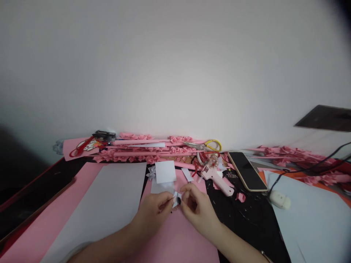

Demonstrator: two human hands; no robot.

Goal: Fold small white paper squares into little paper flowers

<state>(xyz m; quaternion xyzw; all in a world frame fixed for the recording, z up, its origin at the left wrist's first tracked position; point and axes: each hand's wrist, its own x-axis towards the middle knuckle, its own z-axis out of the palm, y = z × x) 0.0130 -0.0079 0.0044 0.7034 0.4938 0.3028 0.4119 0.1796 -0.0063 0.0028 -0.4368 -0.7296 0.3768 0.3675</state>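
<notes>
A small folded piece of white paper (175,201) is held up between my two hands, with a small dark spot on its right side. My left hand (153,210) pinches it from the left between thumb and fingers. From the other side, my right hand (201,210) has its thumb and index finger curled in at the paper's right edge. Both hands hover over a pink sheet (192,244). Just beyond the fingers lie a white paper square (165,172), a narrow white slip (188,175) and a small white paper flower (151,172).
Right of my hands lies a pink glue gun (218,179), then a phone (247,172) and a white plug-like block (280,199). Yellow-handled scissors (214,145) and pink paper flowers (150,159) line the wall. A large white sheet (101,208) covers the left.
</notes>
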